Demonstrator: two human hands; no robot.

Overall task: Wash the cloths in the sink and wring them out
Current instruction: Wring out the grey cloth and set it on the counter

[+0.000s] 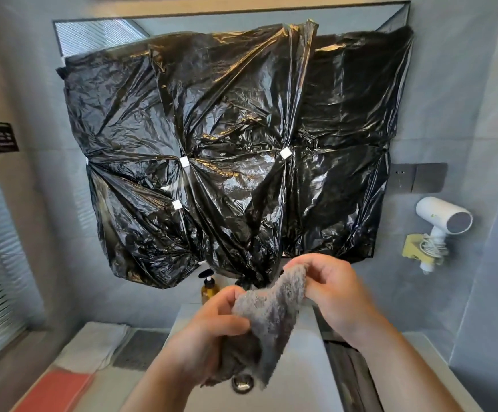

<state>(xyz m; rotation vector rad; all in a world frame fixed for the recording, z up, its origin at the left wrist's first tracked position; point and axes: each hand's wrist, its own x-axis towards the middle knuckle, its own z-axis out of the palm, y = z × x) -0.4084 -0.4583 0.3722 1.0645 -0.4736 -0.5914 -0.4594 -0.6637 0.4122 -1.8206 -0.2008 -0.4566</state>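
Note:
A grey fluffy cloth (271,316) hangs between my two hands above the white sink (295,391). My left hand (212,328) grips its lower left part, fingers curled round the fabric. Higher up, my right hand (331,289) pinches the cloth's top corner. The cloth's loose end droops toward the metal drain (242,383) at the sink's bottom. The tap is hidden behind the cloth and hands.
Black plastic sheeting (227,144) covers the mirror ahead. An amber pump bottle (209,288) stands behind the sink. On the left counter lie a white folded towel (93,343), a dark grey cloth (141,349) and a red cloth (54,391). A white hair dryer (441,221) hangs on the right wall.

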